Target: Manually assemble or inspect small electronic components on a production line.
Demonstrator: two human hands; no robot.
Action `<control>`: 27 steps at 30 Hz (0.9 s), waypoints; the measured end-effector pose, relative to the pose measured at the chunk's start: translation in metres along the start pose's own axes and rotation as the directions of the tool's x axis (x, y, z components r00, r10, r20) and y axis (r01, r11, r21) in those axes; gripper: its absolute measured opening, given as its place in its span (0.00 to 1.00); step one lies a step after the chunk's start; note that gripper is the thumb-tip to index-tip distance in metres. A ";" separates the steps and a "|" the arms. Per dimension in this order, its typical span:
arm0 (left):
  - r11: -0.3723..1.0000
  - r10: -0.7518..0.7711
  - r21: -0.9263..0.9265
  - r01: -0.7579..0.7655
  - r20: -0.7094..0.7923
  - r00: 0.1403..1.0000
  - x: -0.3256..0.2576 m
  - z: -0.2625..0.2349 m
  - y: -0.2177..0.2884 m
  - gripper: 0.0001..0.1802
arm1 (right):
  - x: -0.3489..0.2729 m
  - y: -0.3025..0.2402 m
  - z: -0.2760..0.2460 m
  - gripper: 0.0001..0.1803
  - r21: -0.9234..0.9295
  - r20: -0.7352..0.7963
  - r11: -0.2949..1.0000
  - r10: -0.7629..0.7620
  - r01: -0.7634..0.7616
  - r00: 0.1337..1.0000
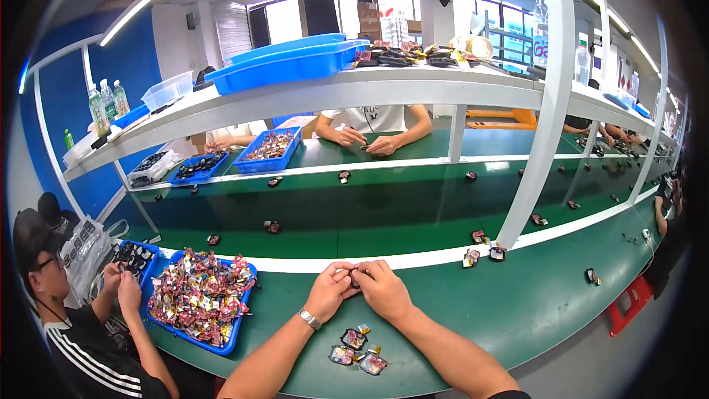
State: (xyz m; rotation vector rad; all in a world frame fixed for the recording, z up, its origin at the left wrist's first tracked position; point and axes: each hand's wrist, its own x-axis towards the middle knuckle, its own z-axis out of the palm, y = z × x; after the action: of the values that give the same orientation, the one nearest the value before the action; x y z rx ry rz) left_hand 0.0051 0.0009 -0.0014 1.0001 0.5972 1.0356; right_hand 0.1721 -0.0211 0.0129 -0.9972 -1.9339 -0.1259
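My left hand (330,294) and my right hand (382,292) meet over the green tabletop, near its white far edge. Both are closed, fingertips together, around a small black device part (354,278), mostly covered by the fingers. Between my forearms lie a few small electronic assemblies: one with dark casing and a red board (354,338), another at the left (342,355) and one nearer me (373,363). They show red boards, silvery pieces and yellow tabs. A blue tray (244,312) heaped with similar red, white and yellow parts stands left of my left hand.
A green conveyor belt (384,210) carrying scattered assemblies runs beyond the white rail. Overhead is a white shelf (413,89) holding blue trays (288,63); a white post (538,155) rises at right. A co-worker (88,340) sits at left; another person's hands (369,142) work across the belt.
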 end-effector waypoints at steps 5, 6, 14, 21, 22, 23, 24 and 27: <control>1.000 -0.006 0.023 0.007 -0.020 1.000 -0.001 -0.002 0.000 0.14 | 0.002 0.000 -0.003 0.12 -0.030 0.022 0.998 -0.060 0.061 0.998; 1.000 -0.008 0.024 0.009 -0.022 1.000 -0.001 -0.002 0.000 0.14 | 0.002 -0.001 -0.004 0.12 -0.031 0.021 0.998 -0.060 0.061 0.998; 1.000 -0.003 0.021 0.004 -0.029 1.000 -0.001 -0.002 -0.001 0.14 | 0.000 0.001 0.000 0.11 -0.056 0.024 0.997 -0.044 0.046 0.999; 0.995 -0.018 0.093 0.025 -0.073 0.997 -0.001 0.008 0.000 0.13 | -0.005 0.002 0.006 0.08 -0.125 -0.019 0.992 -0.001 -0.002 1.000; 0.996 -0.010 0.087 0.017 -0.074 0.997 -0.002 0.008 0.000 0.13 | -0.005 0.002 0.007 0.08 -0.133 -0.019 0.991 -0.004 0.002 1.000; 0.996 -0.008 0.086 0.015 -0.075 0.997 -0.001 0.008 -0.001 0.13 | -0.006 0.002 0.008 0.08 -0.141 -0.019 0.990 -0.008 0.006 1.000; 0.997 0.001 0.079 0.005 -0.075 0.997 -0.002 0.007 -0.001 0.13 | -0.003 0.001 0.007 0.08 -0.136 -0.018 0.991 -0.013 0.010 1.000; 0.998 0.036 0.046 -0.032 -0.082 0.996 -0.002 0.006 -0.002 0.14 | 0.003 -0.005 0.003 0.09 -0.130 -0.034 0.991 -0.035 0.031 0.999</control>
State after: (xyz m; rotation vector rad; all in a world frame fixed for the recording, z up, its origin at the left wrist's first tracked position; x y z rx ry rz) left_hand 0.0095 -0.0038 -0.0002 1.0127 0.6763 1.1021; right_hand 0.1663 -0.0214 0.0148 -1.0406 -1.9293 -0.2893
